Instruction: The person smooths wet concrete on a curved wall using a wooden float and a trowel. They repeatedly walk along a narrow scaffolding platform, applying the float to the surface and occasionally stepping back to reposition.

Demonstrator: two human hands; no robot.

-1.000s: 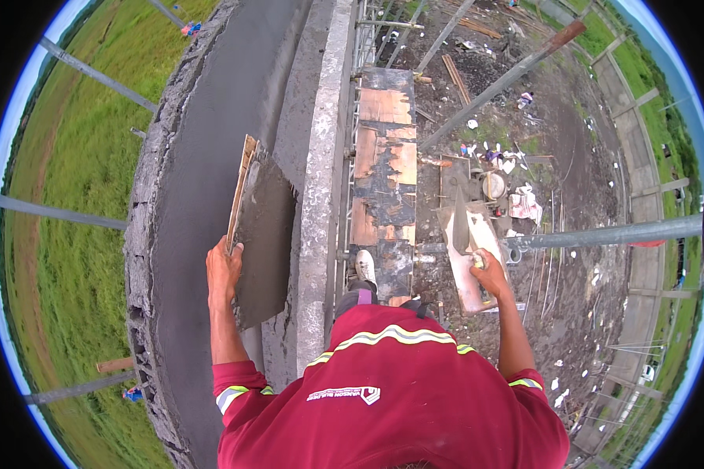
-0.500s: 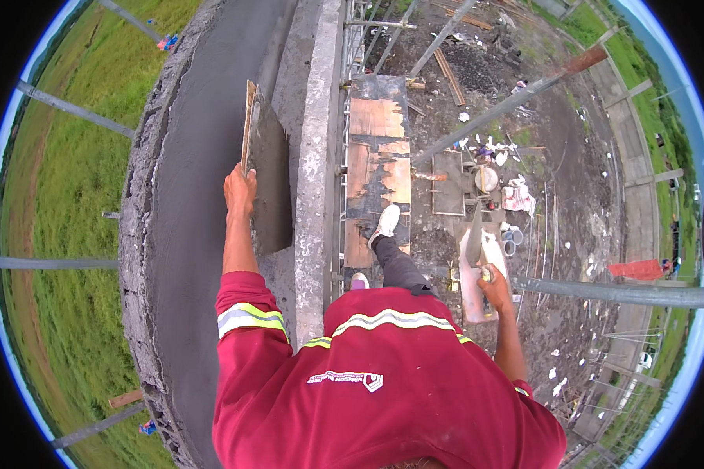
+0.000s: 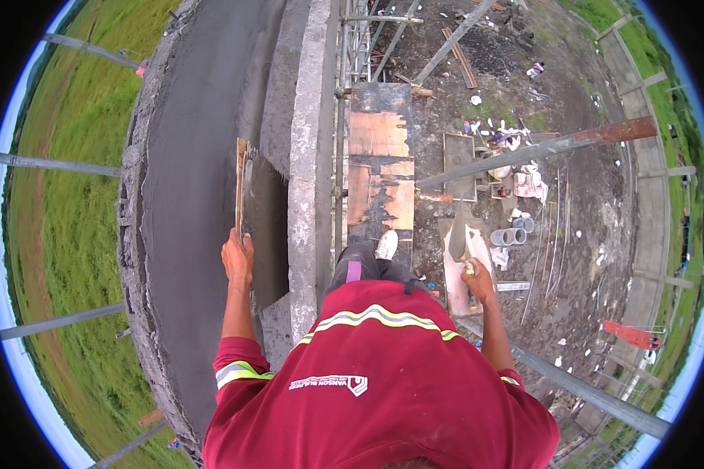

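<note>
My left hand is closed on the near edge of a plywood mortar board. The board is tilted on its edge, its grey-smeared face turned to the right, beside a dark grey fresh mortar surface. I cannot tell whether it touches the mortar. On the right, my right hand is wrapped round the light handle of a pointed trowel. The trowel's grey blade points forward, apart from the wall. Little or no mortar shows on the blade.
A rough concrete ledge separates the mortar from a plywood walkway, where my white shoe stands. Metal scaffold poles cross on the right. Far below lie buckets, sacks and scrap. Grass lies beyond the wall's broken left edge.
The board in my left hand has come back nearer to my body. My right hand has moved slightly inward with the trowel. My feet and viewpoint have shifted.
</note>
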